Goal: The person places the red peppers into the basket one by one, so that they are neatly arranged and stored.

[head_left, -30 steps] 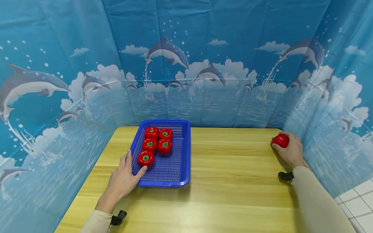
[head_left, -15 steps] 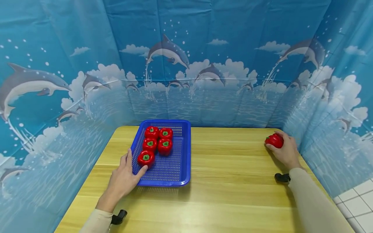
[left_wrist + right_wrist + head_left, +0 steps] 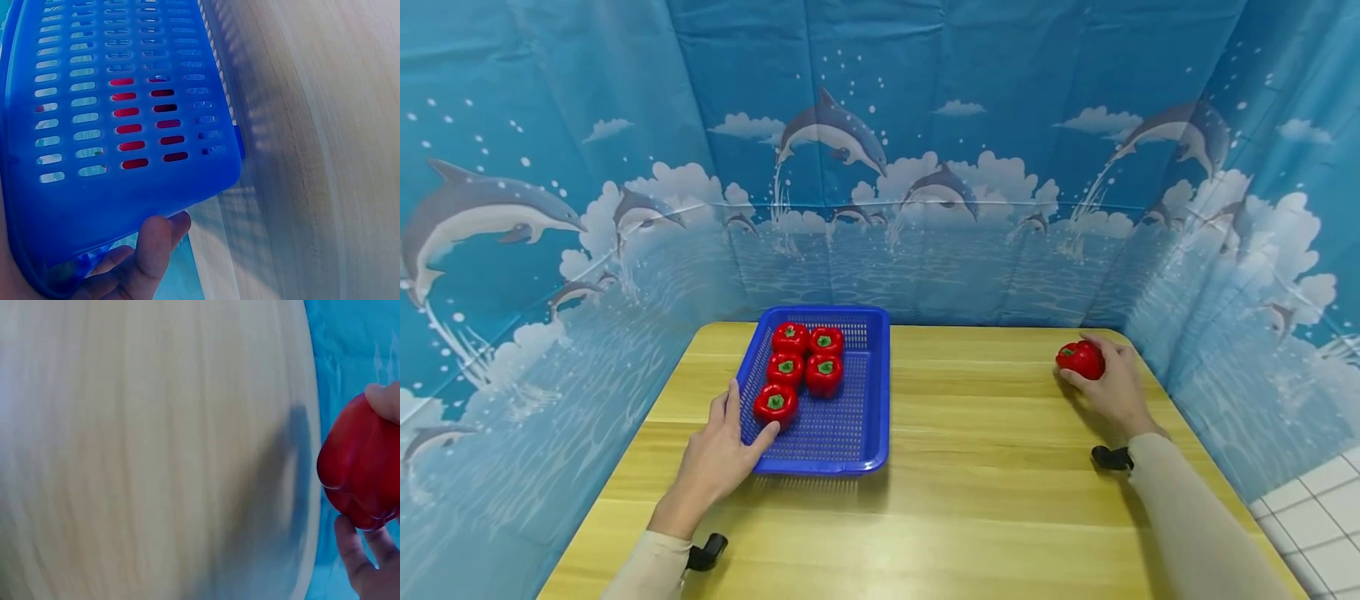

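My left hand [image 3: 715, 458] grips the near left corner of a blue plastic basket [image 3: 886, 392], the thumb over its rim. In the left wrist view, fingers [image 3: 153, 247] curl below the slotted wall of the basket [image 3: 112, 206]. Several red bell peppers [image 3: 776, 405] with green stems stand inside, grouped on the left. Far to the right, my right hand [image 3: 1117, 393] holds another red bell pepper [image 3: 1078, 360] by its side, stem toward the left. In the right wrist view, this bell pepper [image 3: 359, 462] sits between thumb and fingers, off the table, its shadow below.
Both stand over a yellow wooden table [image 3: 985, 433], with bare wood between the basket and the right hand. A blue dolphin-print curtain [image 3: 940, 258] hangs behind and along both sides. White tiles [image 3: 1315, 508] show at the lower right.
My right hand has moved to the left with the bell pepper in its grip. The left hand and the basket have stayed in place.
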A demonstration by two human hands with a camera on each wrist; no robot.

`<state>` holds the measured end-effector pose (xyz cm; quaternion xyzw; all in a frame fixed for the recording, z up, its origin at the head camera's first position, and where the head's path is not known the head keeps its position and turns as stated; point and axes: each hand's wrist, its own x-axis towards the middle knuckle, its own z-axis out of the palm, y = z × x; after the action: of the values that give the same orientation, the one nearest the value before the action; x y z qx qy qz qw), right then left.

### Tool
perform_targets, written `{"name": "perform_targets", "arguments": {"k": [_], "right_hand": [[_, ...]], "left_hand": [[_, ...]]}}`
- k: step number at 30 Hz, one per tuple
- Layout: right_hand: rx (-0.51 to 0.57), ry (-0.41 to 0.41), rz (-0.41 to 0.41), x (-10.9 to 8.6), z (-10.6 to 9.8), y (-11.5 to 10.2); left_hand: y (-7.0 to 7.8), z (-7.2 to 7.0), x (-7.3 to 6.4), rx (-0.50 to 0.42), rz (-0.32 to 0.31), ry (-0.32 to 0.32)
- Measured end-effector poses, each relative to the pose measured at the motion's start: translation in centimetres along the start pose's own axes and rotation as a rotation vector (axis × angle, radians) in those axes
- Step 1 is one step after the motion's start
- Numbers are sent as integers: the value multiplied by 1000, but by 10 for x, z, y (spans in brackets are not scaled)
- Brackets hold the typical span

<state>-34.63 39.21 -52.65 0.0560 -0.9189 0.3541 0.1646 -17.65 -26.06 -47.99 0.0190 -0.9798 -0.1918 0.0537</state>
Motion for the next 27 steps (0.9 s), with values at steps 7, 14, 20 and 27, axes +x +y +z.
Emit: {"name": "perform_targets", "arguments": {"k": [7, 14, 20, 27], "right_hand": [[-12, -103, 12, -5, -1, -25], [13, -166, -28, -11, 9, -62], [31, -206, -72, -14, 25, -96], [56, -252, -146, -20, 44, -131]], "left_hand": [[-1, 3, 1, -7, 7, -9], [-1, -1, 0, 1, 13, 4], [-1, -4, 2, 4, 22, 18], [-1, -1, -2, 10, 16, 1]]}}
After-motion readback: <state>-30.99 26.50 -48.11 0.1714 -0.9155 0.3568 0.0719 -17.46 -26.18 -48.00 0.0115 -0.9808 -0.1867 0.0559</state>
